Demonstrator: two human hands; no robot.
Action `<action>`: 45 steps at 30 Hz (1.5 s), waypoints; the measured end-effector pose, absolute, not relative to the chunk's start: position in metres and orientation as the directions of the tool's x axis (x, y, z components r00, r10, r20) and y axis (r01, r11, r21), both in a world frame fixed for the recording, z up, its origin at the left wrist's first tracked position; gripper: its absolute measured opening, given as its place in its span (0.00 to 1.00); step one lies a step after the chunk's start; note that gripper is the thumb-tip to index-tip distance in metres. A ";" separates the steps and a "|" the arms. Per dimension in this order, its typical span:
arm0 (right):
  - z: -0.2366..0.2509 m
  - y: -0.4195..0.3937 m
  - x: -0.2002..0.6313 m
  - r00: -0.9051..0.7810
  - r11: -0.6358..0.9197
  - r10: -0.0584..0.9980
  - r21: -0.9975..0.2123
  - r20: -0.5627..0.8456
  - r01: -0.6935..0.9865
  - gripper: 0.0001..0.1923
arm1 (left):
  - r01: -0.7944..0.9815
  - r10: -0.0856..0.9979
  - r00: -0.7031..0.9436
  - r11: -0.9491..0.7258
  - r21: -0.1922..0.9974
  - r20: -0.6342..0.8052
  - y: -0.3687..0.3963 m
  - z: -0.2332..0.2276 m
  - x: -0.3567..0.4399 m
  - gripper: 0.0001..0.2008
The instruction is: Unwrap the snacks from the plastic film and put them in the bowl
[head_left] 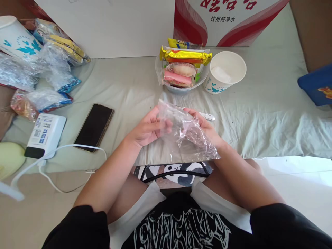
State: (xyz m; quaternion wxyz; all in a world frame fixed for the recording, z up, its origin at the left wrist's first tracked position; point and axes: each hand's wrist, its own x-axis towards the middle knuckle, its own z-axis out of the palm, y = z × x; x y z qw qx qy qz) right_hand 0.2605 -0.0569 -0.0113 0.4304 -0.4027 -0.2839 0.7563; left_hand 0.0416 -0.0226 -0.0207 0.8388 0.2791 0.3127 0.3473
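Note:
Both my hands hold a clear crinkled plastic bag (185, 136) over the front edge of a cloth-covered surface. My left hand (147, 129) grips the bag's left side, with its fingers partly behind the plastic. My right hand (206, 126) pinches the right side, mostly covered by the bag. Beyond the bag stands a clear bowl (203, 77) of wrapped snacks, with a yellow wrapped bar (185, 55) on top and pink wrapped cakes (177, 77) below. A white paper cup (225, 72) with blue print stands just right of the bowl.
A black phone (94, 126) and a white power bank (45, 135) with a white cable (55, 152) lie at left. Crumpled snack bags (49, 65) and another paper cup (15, 36) sit at far left. A red-and-white carton (225, 20) stands behind; a blue object (316, 84) at right.

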 end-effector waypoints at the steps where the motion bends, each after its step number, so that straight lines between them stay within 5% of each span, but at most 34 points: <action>1: -0.011 -0.057 0.260 -0.312 -0.472 0.877 -0.775 -0.365 -0.420 0.31 | -0.393 0.738 0.591 0.617 0.682 -0.326 -0.024 -0.019 0.044 0.36; 7: -0.001 -0.050 0.286 -0.220 -0.376 0.925 -0.819 -0.308 -0.434 0.29 | -0.391 0.803 0.507 0.539 0.746 -0.314 -0.021 -0.007 0.029 0.32; 9: 0.003 -0.046 0.300 -0.313 -0.408 0.903 -0.818 -0.295 -0.405 0.30 | -0.376 0.823 0.462 0.519 0.767 -0.330 -0.016 -0.005 0.020 0.30; 15: -0.001 -0.046 0.303 -0.691 -0.559 0.679 -0.784 -0.247 -0.269 0.53 | -0.137 0.748 0.481 0.580 0.803 -0.458 -0.012 0.001 0.016 0.29; 19: -0.012 -0.054 0.285 -0.733 -0.478 0.650 -0.858 -0.202 -0.188 0.49 | -0.050 0.727 0.432 0.610 0.791 -0.533 -0.010 0.001 0.018 0.28; 26: -0.017 -0.058 0.277 -0.491 -0.361 0.848 -0.895 -0.199 -0.260 0.27 | -0.512 0.838 0.384 0.542 0.666 -0.387 -0.013 -0.005 0.022 0.35; 31: -0.018 -0.055 0.276 -0.267 -0.241 0.948 -0.937 -0.171 -0.253 0.19 | -0.446 0.795 0.518 0.566 0.693 -0.317 -0.027 -0.007 0.035 0.49; 35: -0.017 -0.055 0.276 -0.185 -0.140 0.976 -0.981 -0.114 -0.135 0.14 | -0.322 0.788 0.468 0.574 0.753 -0.401 -0.030 -0.009 0.033 0.59; 42: -0.017 -0.055 0.273 -0.100 -0.097 0.991 -0.991 -0.088 -0.093 0.11 | -0.461 0.912 0.158 0.408 0.788 -0.380 -0.019 -0.013 0.020 0.37; 45: -0.019 -0.055 0.272 -0.060 -0.102 0.993 -0.993 -0.098 -0.062 0.11 | -0.439 0.873 0.270 0.487 0.755 -0.406 -0.026 -0.014 0.027 0.44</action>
